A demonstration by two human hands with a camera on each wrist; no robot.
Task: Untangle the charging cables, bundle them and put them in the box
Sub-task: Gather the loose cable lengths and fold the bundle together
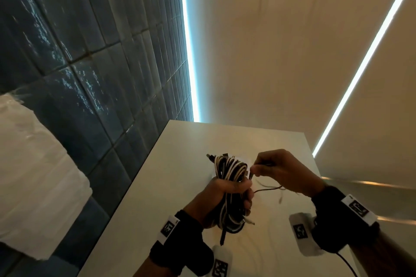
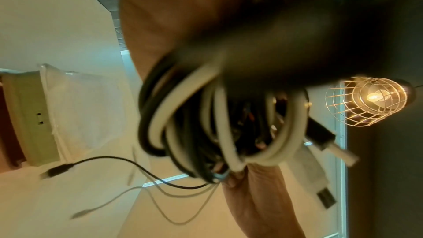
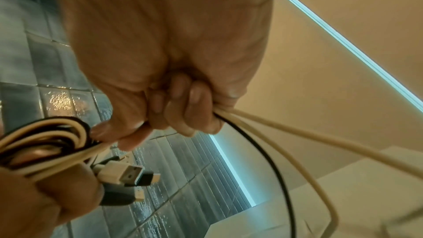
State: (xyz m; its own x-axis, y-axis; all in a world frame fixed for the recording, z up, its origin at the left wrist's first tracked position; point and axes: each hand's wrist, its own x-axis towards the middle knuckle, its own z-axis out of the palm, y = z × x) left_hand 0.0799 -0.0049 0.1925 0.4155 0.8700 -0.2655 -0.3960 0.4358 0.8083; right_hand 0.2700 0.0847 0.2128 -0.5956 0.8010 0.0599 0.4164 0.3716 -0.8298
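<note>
Our right hand (image 3: 160,57) has its fingers (image 3: 190,104) curled tight round loose strands (image 3: 297,137), two white and one black, which leave the fist on its right and hang slack. The thumb and forefinger of that hand pinch at the top right edge of the coil. Our left hand (image 1: 221,198) is wrapped round the middle of the cable bundle (image 1: 229,171), a coil of black and white charging cables held upright above the white table (image 1: 171,186).

We judge the step in hand to be winding the remaining loose tails onto the coil.
- Keep the left grip firm at the waist of the coil so the existing loops cannot spread.
- Feed the strands through the right fingers under light tension; do not pull hard, or the coil may twist.
- Lay each turn beside the last, not across it.
- Watch the free plugs; they may snag on a loop.

What each view adds:
- The head view shows both hands together over the table, near its right half, and the thin tails trailing right of the coil. No box is identifiable there.
- The left wrist view shows the lower loops, a black plug (image 2: 56,169) on its slack tail, and a pale container with a clear plastic bag (image 2: 75,108) at far left. We cannot tell whether this is the box.
- The right wrist view alone shows the curled right fingers and the cluster of connectors (image 3: 126,171) at the coil's end.
</note>
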